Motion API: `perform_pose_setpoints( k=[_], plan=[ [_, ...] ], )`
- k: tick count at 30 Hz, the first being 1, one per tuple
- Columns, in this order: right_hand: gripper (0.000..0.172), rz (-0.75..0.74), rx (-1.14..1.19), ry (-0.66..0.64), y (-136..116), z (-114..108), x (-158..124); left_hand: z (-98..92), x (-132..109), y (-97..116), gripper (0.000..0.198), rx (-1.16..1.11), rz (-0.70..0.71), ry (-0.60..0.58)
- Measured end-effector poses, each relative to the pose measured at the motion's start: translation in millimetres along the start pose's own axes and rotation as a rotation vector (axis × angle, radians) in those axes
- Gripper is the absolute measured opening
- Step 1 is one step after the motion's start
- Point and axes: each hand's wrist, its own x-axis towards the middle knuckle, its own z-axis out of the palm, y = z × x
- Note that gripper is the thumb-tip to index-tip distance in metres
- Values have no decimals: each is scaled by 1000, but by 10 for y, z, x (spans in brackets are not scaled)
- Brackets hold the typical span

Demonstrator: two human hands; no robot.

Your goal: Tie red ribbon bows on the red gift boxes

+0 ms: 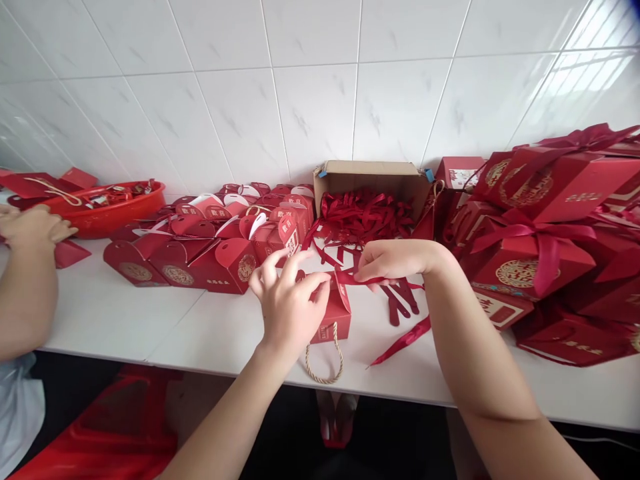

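Observation:
A small red gift box with a gold rope handle stands near the white table's front edge. My left hand rests on the box's left side, thumb and forefinger pinching at its top flap. My right hand is closed on a red ribbon stretched across the top of the box. The ribbon's long tail trails down over the table to the right.
Rows of folded red boxes fill the table's back left. A cardboard carton of red ribbons stands at the wall. Ribbon-tied finished boxes pile up at right. Another person's arm and a red basin are at left.

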Motion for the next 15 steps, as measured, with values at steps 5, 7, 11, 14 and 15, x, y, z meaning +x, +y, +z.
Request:
perform_pose_setpoints(
  k=[5, 7, 11, 14, 15],
  plan=[
    [33, -107, -1, 322, -20, 56, 70, -114, 94, -93, 10, 26, -37, 148],
    [35, -212, 83, 310, -59, 98, 129, -186, 172, -116, 8, 26, -32, 200],
    [33, -489, 269, 276, -161, 163, 224, -343, 274, -129, 3, -9, -30, 226],
    [32, -593, 440, 446, -229, 165, 157, -417, 182, -161, 20, -145, -61, 81],
    [30, -615, 489, 537, -246, 159, 99, -427, 118, -181, 26, -197, -83, 6]
  ],
)
